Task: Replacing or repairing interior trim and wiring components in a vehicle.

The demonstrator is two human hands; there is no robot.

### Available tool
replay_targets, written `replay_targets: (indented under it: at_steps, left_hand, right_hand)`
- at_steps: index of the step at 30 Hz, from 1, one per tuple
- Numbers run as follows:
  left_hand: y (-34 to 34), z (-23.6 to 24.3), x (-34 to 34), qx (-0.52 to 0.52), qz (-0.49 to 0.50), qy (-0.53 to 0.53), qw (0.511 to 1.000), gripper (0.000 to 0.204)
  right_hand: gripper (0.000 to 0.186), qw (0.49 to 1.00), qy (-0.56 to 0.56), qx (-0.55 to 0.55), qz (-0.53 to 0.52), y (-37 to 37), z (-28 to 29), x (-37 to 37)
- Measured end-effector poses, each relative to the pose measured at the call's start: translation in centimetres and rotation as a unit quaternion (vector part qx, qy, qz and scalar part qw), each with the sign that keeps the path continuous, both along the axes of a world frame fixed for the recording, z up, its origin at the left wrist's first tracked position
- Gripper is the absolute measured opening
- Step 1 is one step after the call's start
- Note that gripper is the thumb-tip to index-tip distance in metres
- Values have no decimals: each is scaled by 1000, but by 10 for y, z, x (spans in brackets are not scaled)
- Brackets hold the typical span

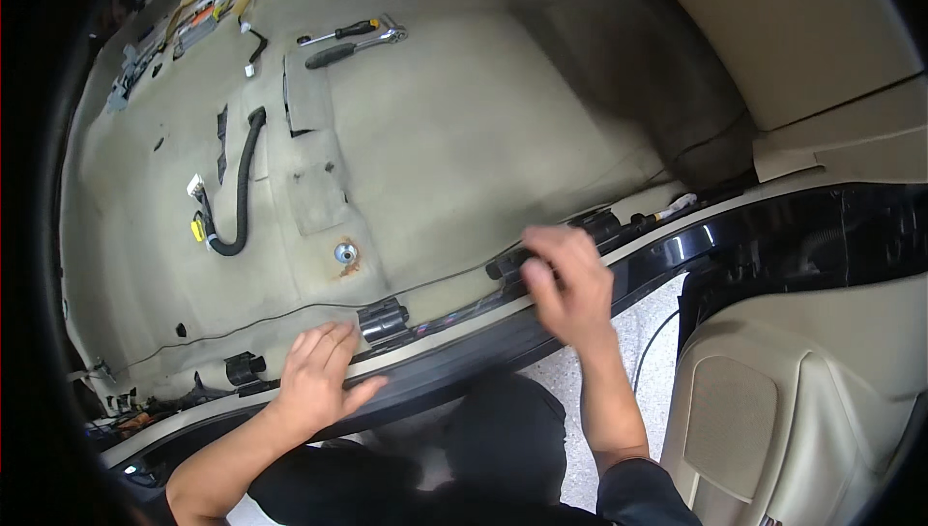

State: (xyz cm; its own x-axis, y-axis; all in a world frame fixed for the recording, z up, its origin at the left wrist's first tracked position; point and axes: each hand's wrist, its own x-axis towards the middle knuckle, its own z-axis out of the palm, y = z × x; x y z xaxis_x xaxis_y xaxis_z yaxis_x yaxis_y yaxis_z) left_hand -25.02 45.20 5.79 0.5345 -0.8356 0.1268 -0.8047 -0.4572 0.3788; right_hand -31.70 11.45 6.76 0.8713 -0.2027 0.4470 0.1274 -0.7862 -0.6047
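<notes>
My left hand (317, 376) lies at the door sill edge, its fingers outstretched on the beige carpet (435, 120) and its thumb apart. Just to its right sits a black plastic clip bracket (385, 321) on the carpet's edge. My right hand (572, 279), slightly blurred, hovers over the sill farther right, with fingers bent and thumb spread; I see nothing in it. Partly behind its fingertips is another black bracket (505, 269), and a third bracket (599, 224) is just beyond the knuckles. The black sill (440, 362) with its cream strip runs below both hands.
On the carpet lie a ratchet (358, 44), a screwdriver (340, 33) and a black-sleeved wiring harness (248, 183) with a yellow connector. A thin wire (280, 313) follows the carpet edge. Beige door trim (773, 400) stands at lower right; wiring (198, 28) lies far left.
</notes>
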Motion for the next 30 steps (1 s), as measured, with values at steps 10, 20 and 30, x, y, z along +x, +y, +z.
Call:
replay_targets:
  at_steps: [10,20,30]
  left_hand:
    - [-49,11,63,99,81,294,947,46]
    - [-37,-16,69,70,136,284,946,18]
    - [-33,-22,71,102,76,194,973,12]
  right_hand:
    - [34,986,154,-48,42,-32,-24,22]
    - [29,904,415,-48,87,-42,0,86]
    - [22,719,587,-312,205,-39,-53,123]
